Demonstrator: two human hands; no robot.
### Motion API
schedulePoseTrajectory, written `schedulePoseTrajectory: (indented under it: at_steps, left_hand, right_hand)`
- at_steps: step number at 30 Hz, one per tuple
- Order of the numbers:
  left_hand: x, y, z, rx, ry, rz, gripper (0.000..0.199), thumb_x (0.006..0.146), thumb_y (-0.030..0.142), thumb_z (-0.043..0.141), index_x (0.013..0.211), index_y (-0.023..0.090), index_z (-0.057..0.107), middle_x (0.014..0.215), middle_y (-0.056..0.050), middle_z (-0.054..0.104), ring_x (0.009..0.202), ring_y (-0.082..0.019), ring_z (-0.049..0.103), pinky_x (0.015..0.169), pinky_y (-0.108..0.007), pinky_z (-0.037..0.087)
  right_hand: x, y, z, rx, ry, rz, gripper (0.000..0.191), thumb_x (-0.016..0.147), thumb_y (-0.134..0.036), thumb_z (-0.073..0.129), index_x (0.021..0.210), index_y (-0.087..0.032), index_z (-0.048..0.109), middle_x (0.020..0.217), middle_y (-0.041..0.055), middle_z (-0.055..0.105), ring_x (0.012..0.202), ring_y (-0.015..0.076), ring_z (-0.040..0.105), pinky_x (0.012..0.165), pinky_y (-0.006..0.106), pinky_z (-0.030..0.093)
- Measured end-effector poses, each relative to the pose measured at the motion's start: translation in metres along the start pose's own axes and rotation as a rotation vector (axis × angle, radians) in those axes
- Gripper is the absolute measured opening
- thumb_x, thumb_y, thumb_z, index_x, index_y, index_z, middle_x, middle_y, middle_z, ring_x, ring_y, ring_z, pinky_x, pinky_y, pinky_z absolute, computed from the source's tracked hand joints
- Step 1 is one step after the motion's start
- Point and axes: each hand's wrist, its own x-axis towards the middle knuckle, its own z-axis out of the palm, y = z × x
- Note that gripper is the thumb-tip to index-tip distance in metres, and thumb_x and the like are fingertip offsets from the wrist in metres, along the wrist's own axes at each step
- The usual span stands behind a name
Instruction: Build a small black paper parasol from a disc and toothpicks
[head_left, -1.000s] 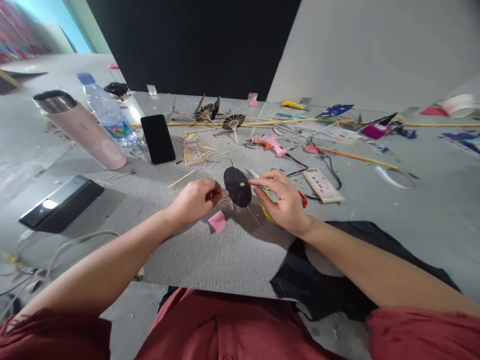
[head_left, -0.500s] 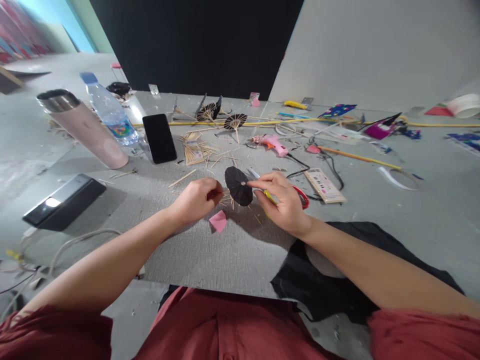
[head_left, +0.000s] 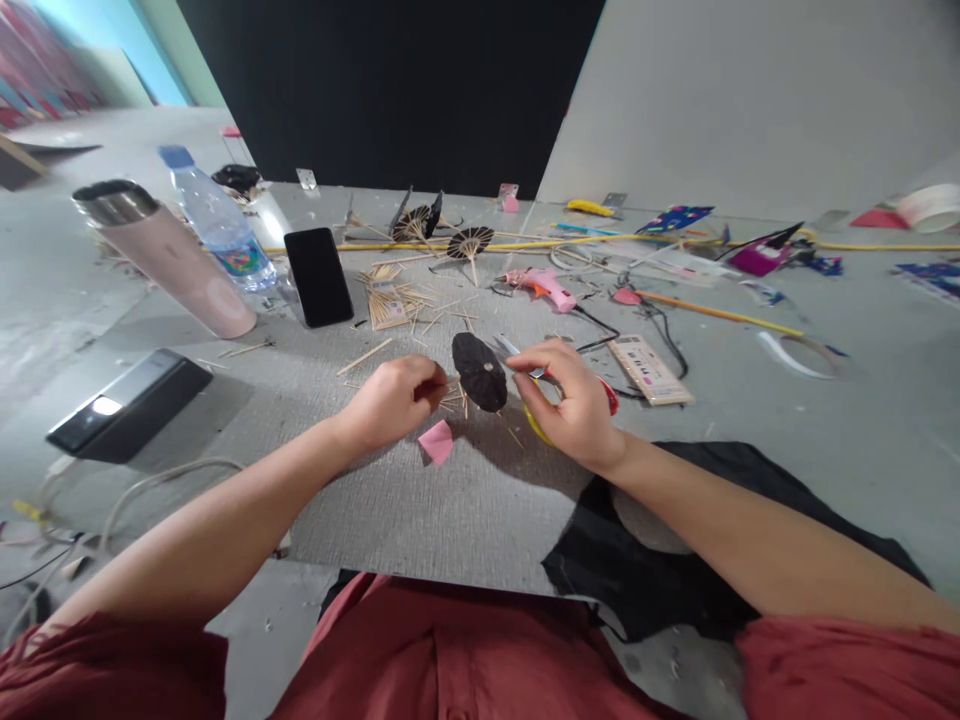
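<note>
A small black paper cocktail umbrella (head_left: 479,371) is pinched by its wooden stick in the closed fingers of the left hand (head_left: 390,402), canopy turned toward the right hand (head_left: 571,402), whose fingers are curled around red-and-yellow-handled scissors (head_left: 541,385). Beneath lies a grey woven mat (head_left: 420,500), strewn with toothpicks, on a littered grey floor.

Stick of small black paper umbrella (head_left: 480,371) hidden inside curled left hand (head_left: 391,401). Scissors with red and yellow handles (head_left: 604,392) mostly covered by right hand (head_left: 571,400); only blade tip and handle slivers show. White round tape roll (head_left: 930,207) cut by right edge. Print on flat rectangular card (head_left: 649,370) too small to read. Both upper arms cut by bottom edge.
</note>
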Motion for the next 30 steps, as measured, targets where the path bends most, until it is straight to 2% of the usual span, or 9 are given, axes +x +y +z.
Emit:
schedulePoseTrajectory:
  at_steps: [4,8,12,15,20,30]
  left_hand:
    - [-0.0002,-0.0014,0.0003,0.000,0.011,0.035,0.013,0.085,0.012,0.056,0.080,0.018,0.067,0.079,-0.004,0.071,0.075,-0.016,0.064,0.072,-0.029,0.053]
    - [-0.0003,-0.0020,0.0010,-0.009,0.006,0.061,0.014,0.084,0.012,0.055,0.078,0.017,0.066,0.077,-0.003,0.069,0.072,-0.015,0.064,0.070,-0.028,0.052]
    - [-0.0004,-0.0023,0.0014,-0.011,0.024,0.072,0.014,0.085,0.013,0.055,0.078,0.017,0.066,0.077,-0.004,0.069,0.072,-0.014,0.064,0.069,-0.027,0.051]
    - [-0.0002,-0.0024,0.0005,-0.017,0.025,0.081,0.013,0.086,0.014,0.056,0.078,0.017,0.066,0.076,-0.004,0.069,0.071,-0.014,0.063,0.069,-0.027,0.051]
    - [0.0000,-0.0022,-0.0011,-0.039,0.018,0.092,0.014,0.086,0.014,0.055,0.078,0.017,0.066,0.075,-0.004,0.068,0.071,-0.014,0.062,0.069,-0.027,0.051]
    - [-0.0008,-0.0026,-0.0015,-0.006,-0.051,0.140,0.018,0.082,0.007,0.051,0.077,0.017,0.066,0.077,-0.003,0.067,0.072,-0.013,0.061,0.068,-0.025,0.049]
  right_hand:
    - [0.0018,0.0017,-0.0016,-0.009,0.019,0.020,0.012,0.096,-0.016,0.059,0.105,-0.024,0.064,0.094,0.0065,0.066,0.088,0.0219,0.063,0.080,0.040,0.052]
    - [0.0007,0.0042,-0.0004,-0.026,-0.036,-0.054,0.024,0.096,-0.015,0.059,0.117,-0.024,0.066,0.099,0.0082,0.067,0.094,0.0237,0.064,0.082,0.042,0.052]
    - [-0.0015,0.0039,0.0017,-0.033,-0.085,-0.113,0.029,0.096,-0.014,0.058,0.122,-0.025,0.067,0.100,0.0087,0.065,0.092,0.0231,0.063,0.079,0.042,0.054]
    - [-0.0019,0.0017,0.0020,-0.002,-0.073,-0.089,0.027,0.097,-0.014,0.057,0.118,-0.027,0.067,0.098,0.0074,0.065,0.090,0.0222,0.063,0.077,0.041,0.054]
    - [-0.0004,-0.0006,0.0009,0.019,0.023,0.033,0.013,0.095,-0.015,0.061,0.104,-0.024,0.062,0.092,0.0053,0.064,0.085,0.0202,0.063,0.078,0.039,0.053]
    - [-0.0002,0.0026,0.0015,-0.026,-0.069,-0.062,0.017,0.096,-0.018,0.060,0.110,-0.024,0.067,0.099,0.0082,0.067,0.094,0.0238,0.065,0.081,0.043,0.053]
